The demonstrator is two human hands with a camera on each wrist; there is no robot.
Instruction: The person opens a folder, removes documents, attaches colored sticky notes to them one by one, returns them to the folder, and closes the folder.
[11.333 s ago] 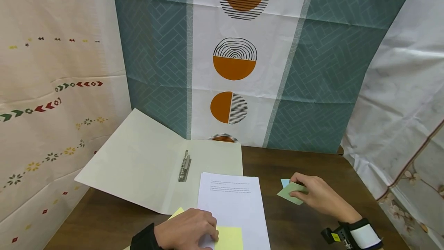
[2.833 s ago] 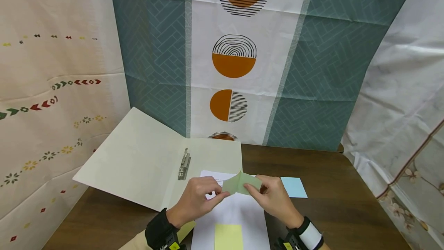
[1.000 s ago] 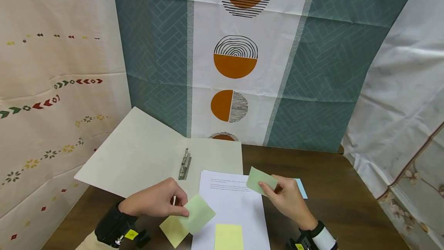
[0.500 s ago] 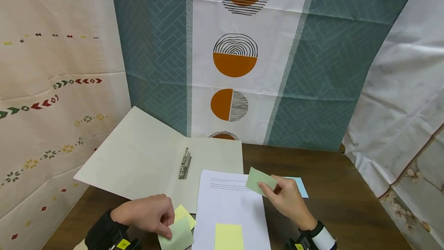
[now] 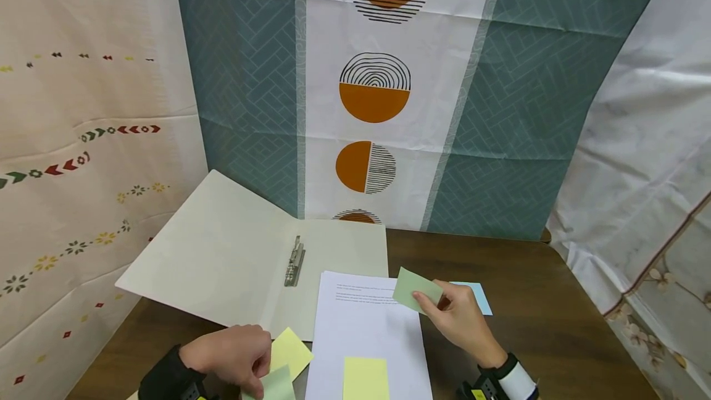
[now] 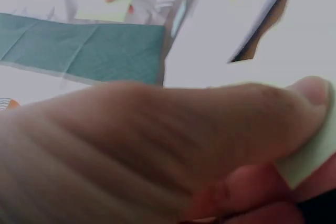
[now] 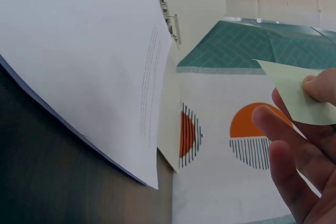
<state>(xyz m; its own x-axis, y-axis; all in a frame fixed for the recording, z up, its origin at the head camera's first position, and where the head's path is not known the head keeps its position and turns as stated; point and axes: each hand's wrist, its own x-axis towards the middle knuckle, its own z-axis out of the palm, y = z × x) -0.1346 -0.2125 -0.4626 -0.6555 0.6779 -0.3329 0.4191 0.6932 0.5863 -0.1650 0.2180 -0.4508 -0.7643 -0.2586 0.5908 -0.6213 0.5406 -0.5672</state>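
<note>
My left hand (image 5: pixel 236 354) pinches a pale green sticky note (image 5: pixel 279 386) low at the left, cut off by the bottom edge of the head view. Thumb and fingers grip that note in the left wrist view too. Just behind it lies a yellow sticky note (image 5: pixel 291 354). Over the right side of the printed paper stack (image 5: pixel 366 326), my right hand (image 5: pixel 461 316) holds another green sticky note (image 5: pixel 415 289) between thumb and fingers; whether it is one sheet or several, I cannot tell. A second yellow sticky note (image 5: pixel 365 378) sits on the paper's lower part.
An open cream ring binder (image 5: pixel 222 252) with a metal clip (image 5: pixel 294 264) stands behind the paper, its cover leaning up at left. Partly behind my right hand lies a blue sticky note (image 5: pixel 480 298) on the brown table (image 5: pixel 544 326). Patterned cloths hang around.
My hands first met at the green notes, then parted, each with a green piece. My left hand has since moved down and left with its note. The right hand has stayed nearly still.
</note>
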